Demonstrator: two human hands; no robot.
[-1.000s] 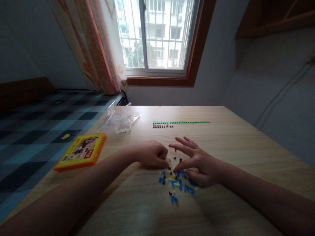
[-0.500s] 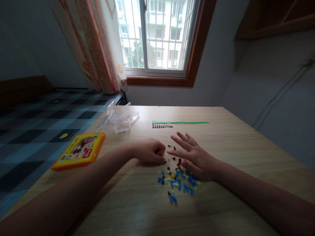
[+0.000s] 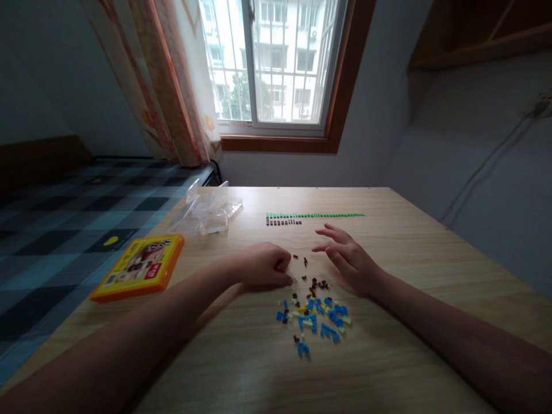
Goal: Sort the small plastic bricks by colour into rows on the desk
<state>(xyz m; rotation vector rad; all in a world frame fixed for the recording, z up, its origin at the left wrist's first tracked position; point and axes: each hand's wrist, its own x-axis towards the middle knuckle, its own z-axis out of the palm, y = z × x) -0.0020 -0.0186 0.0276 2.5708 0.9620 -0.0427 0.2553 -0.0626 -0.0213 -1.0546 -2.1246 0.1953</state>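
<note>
My left hand [image 3: 266, 264] rests on the table with its fingers curled in, left of some small loose bricks; whatever is inside it, if anything, is hidden. To the right, my right hand [image 3: 347, 256] hovers over the wood with fingers apart and nothing in them. Brown bricks [image 3: 319, 283] lie scattered between and just below the hands. Nearer to me is a loose pile of blue bricks [image 3: 334, 313] mixed with yellow, cream and brown ones. Beyond my hands runs a long row of green bricks [image 3: 310, 215], with a shorter row of dark brown bricks [image 3: 282, 222] in front of it.
An orange-yellow box [image 3: 140, 267] with a printed picture lies at the table's left edge. Behind it stand clear plastic trays [image 3: 211, 213]. A bed with a checked cover [image 3: 52, 230] adjoins the table on the left; a window [image 3: 284, 63] is ahead.
My right hand has lifted off the pile and drawn away from it, its fingers less spread, uncovering blue and brown bricks. My left hand stays about where it was.
</note>
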